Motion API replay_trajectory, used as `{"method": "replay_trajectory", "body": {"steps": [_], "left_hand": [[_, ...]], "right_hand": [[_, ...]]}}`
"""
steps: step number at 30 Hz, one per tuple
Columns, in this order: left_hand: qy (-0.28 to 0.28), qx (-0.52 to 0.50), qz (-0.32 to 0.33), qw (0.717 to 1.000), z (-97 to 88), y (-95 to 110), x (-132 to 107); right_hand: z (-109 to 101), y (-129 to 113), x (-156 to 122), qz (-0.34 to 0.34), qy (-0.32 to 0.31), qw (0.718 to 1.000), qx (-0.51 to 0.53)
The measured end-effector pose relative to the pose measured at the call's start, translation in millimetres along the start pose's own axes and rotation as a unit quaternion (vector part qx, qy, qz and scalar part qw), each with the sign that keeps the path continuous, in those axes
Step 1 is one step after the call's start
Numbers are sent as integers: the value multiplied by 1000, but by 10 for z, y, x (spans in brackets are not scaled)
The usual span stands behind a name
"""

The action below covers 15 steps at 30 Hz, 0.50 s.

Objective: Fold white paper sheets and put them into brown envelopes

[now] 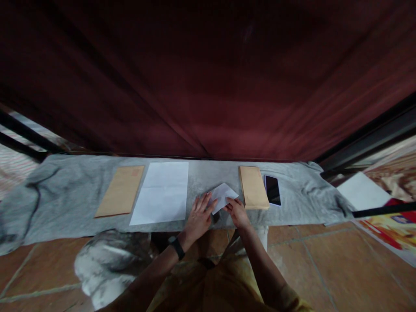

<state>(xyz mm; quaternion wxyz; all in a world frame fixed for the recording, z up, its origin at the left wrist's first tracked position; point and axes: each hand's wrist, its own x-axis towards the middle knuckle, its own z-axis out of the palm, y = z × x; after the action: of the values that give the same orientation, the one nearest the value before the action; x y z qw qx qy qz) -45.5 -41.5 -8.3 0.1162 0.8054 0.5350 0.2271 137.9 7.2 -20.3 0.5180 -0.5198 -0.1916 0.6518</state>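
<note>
A small folded white paper (223,194) lies on the grey cloth (68,190) in front of me. My left hand (199,217) rests flat beside it, fingers stretched out and touching its left edge. My right hand (236,211) pinches the paper's lower right corner. A black band is on my left wrist. To the left lie a large white sheet (162,192) and a brown envelope (121,190). Right of my hands sits a stack of brown envelopes (253,187) with a black phone (272,190) next to it.
A dark red curtain (208,78) hangs behind the cloth. A bunched grey-white cloth (107,264) lies on the tiled floor near my left arm. At the right are a white sheet (363,190), a black bar and colourful printed material (393,229).
</note>
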Motion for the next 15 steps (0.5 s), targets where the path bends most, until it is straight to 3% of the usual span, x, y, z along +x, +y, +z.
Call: {"method": "replay_trajectory", "body": {"steps": [2,5,8,10,12,14,15], "left_hand": [[-17,8,11,1000,17,32,14],[-8,-66,-11,998,-10,-7,111],[45,-216,-105,970,-70,-97,251],[97,-327,-211,916,-80,-162,336],[140,-430,-314,835,-44,-225,389],[149,-497,-378,767,29,-279,402],[144,-511,-395,750,71,-302,395]], "right_hand": [[26,-21,-30,-4,1,1000,2],[18,-90,-55,7,-34,999,-3],[-44,-171,-25,-4,-60,998,-14],[-84,-188,16,-35,-22,999,-31],[-100,-160,53,-50,19,997,-53],[-89,-98,72,-38,16,997,-64],[-77,-60,77,-29,2,998,-63]]}}
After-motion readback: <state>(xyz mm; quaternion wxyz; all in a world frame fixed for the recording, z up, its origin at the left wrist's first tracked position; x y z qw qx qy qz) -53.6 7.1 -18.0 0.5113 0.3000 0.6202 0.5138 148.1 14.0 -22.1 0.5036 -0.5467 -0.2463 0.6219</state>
